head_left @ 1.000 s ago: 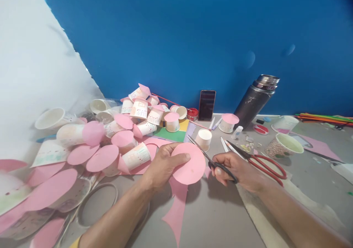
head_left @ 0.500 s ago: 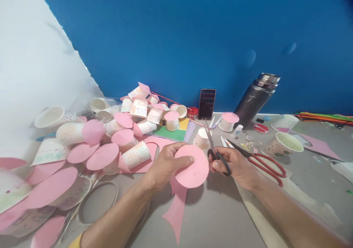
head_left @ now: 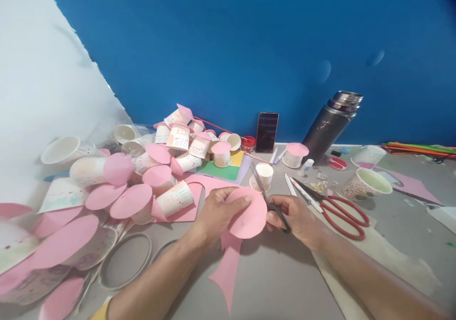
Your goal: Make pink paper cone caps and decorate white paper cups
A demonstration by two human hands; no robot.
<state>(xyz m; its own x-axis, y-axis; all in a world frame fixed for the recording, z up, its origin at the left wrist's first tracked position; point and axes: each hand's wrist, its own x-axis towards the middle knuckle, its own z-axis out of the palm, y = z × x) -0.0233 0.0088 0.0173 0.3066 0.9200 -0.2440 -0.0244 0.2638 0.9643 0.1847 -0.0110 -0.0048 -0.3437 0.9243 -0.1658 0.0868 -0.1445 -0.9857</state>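
Cup pile [head_left: 156, 168] left; bare table [head_left: 285, 282] nearer.

The disc [head_left: 249, 218] is plain pink, as is the offcut [head_left: 228, 270] under it on the grey worktop [head_left: 285, 282]. The scissors [head_left: 272, 205] in the right hand [head_left: 295, 218] have black handles; the spare pair [head_left: 342, 211] has red ones. Heaped cups [head_left: 174, 199] are white with faint coloured speckles, topped with pink. The wall [head_left: 231, 40] is deep blue, the flask [head_left: 329, 125] dark grey with a silver top, the phone [head_left: 267, 131] black. One cup [head_left: 366, 184] shows a brown dotted pattern and a pale green inside.
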